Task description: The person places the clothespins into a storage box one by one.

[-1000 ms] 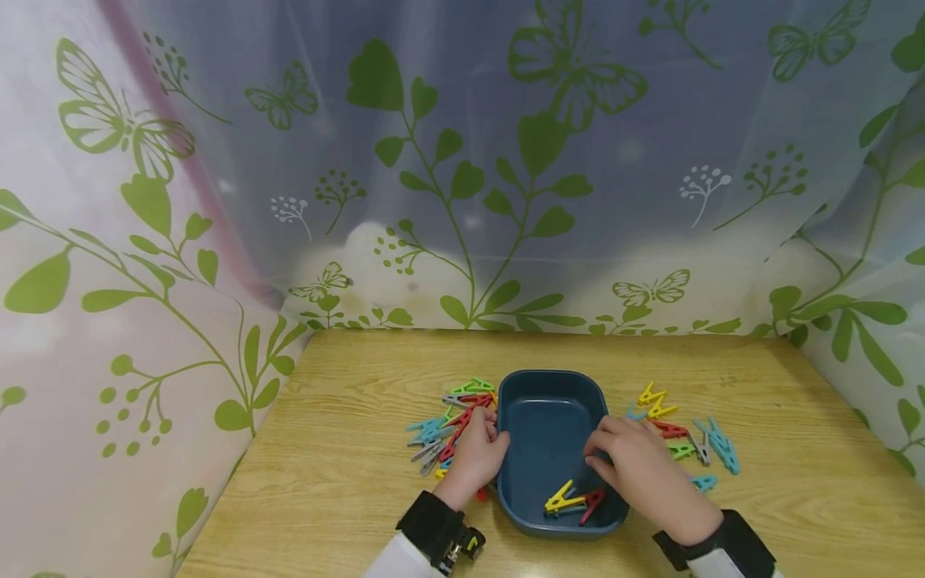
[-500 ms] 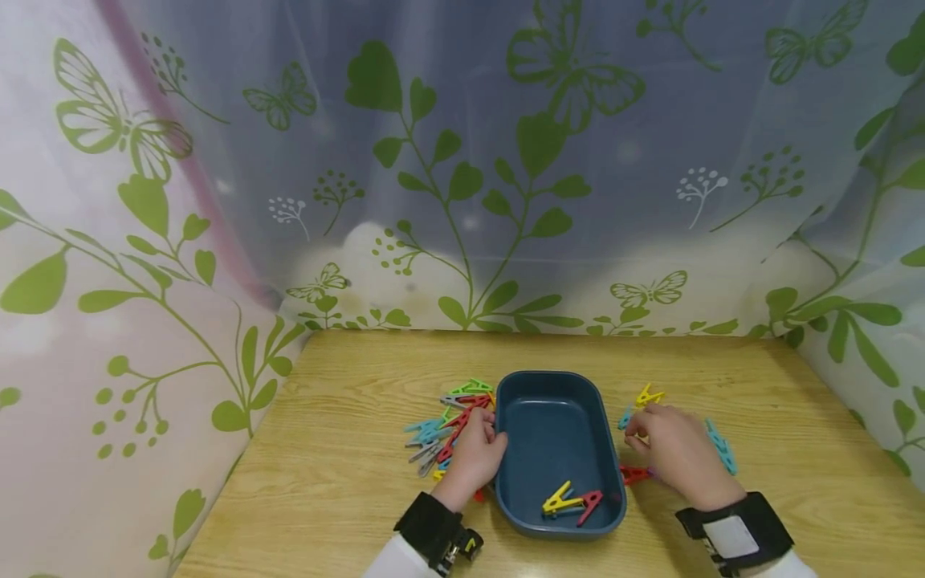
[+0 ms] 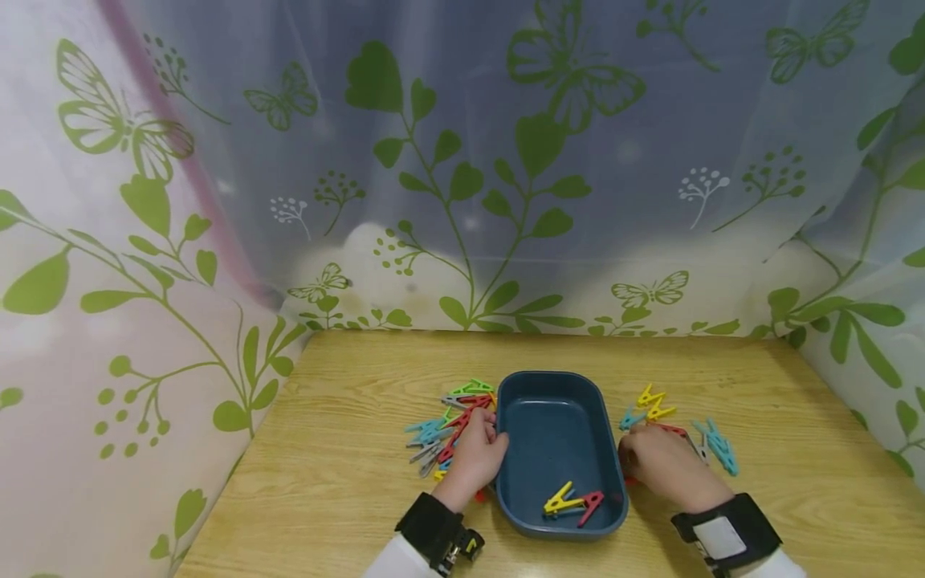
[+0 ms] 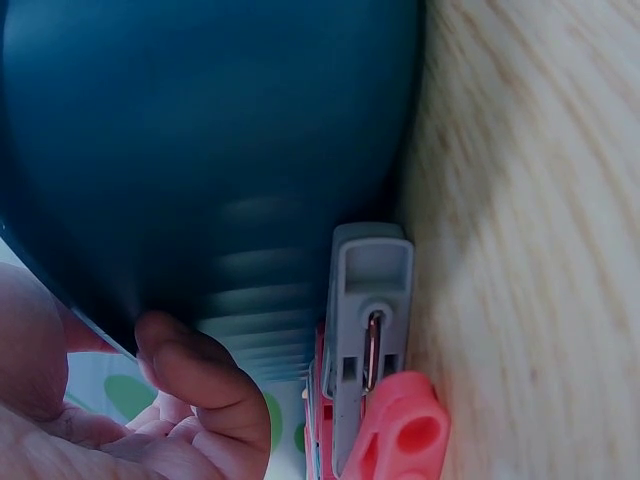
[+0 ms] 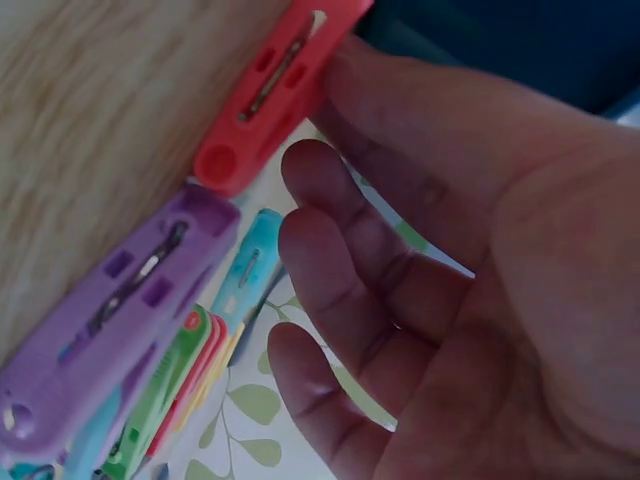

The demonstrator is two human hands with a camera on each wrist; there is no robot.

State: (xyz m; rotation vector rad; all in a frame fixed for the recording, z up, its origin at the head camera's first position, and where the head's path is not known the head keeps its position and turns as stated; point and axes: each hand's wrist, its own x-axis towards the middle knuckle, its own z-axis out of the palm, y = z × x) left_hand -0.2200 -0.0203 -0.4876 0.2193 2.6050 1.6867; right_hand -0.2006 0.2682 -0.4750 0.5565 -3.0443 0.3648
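Observation:
My left hand (image 3: 477,453) holds the left rim of a dark blue plastic basin (image 3: 510,482), thumb and fingers on either side of the rim in the left wrist view. Within the basin's near end lie a yellow clothespin (image 3: 559,499), a red clothespin (image 3: 591,506) and a partly covered blue one. Outside the right wall, my right hand (image 3: 668,466) is low over the table. Its thumb and index finger pinch the end of another red clothespin (image 5: 275,95); the other fingers are loosely bent. A purple clothespin (image 5: 120,310) lies end to end with that red one.
Several mixed clothespins (image 3: 432,433) lie left of the basin, among them a grey clothespin (image 4: 370,320) against its wall. On the right are yellow clothespins (image 3: 656,405) and light blue clothespins (image 3: 720,446). A patterned curtain (image 3: 462,201) stands behind the wooden table (image 3: 347,498).
My right hand has gone from over the basin's right rim out to the right-hand clothespins, then down and slightly back toward the basin's wall. My left hand stays on the rim.

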